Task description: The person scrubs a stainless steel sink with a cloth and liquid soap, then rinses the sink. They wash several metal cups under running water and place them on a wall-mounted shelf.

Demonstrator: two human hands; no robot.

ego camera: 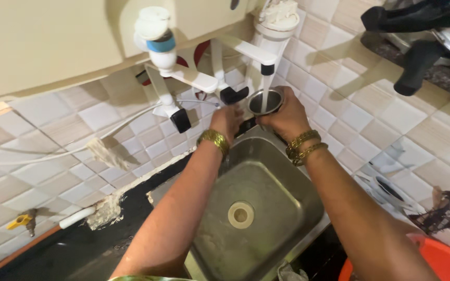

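Steel cup (265, 101) gripped in right hand (287, 118) under running white tap (266, 57), above steel sink (266, 229); left hand (226, 120) pinching black tap lever (234, 95) just beside.

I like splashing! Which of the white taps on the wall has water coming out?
The right-hand tap, above the steel cup in the right hand. A stream falls from its spout; the left tap shows none.
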